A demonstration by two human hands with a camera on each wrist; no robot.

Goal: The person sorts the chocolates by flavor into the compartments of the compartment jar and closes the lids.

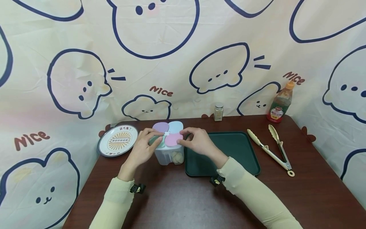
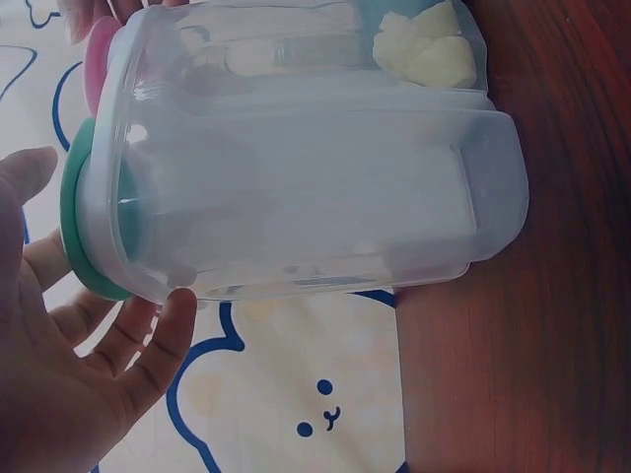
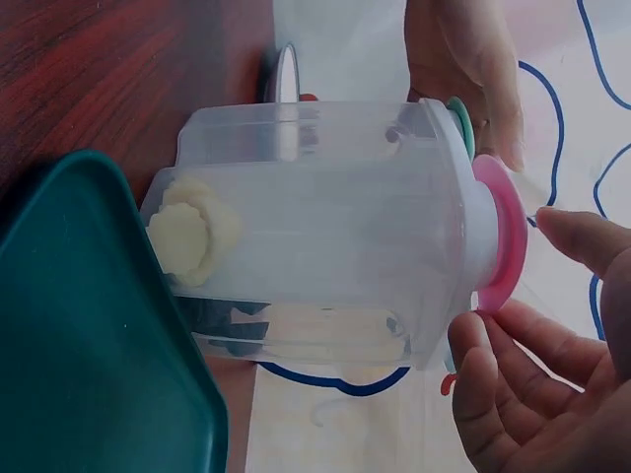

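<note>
A clear plastic storage container (image 1: 164, 156) stands upright on the table, topped by purple, light blue, green and pink lids. Pale lumps (image 3: 182, 236) lie at the bottom of one compartment. At the pink lid (image 1: 172, 140), my right hand (image 1: 198, 140) has its thumb and fingers around the edge. My left hand (image 1: 144, 146) rests on the container's left side, with its fingertips touching the rim by the green lid (image 2: 81, 212). In the left wrist view its thumb stands apart from the lid.
A dark green tray (image 1: 226, 170) lies just right of the container. Metal tongs (image 1: 275, 156) with beige tips lie spread beyond it. A patterned plate (image 1: 118, 140) sits at the left; a small shaker jar (image 1: 218, 112) and a sauce bottle (image 1: 281, 101) stand along the back edge.
</note>
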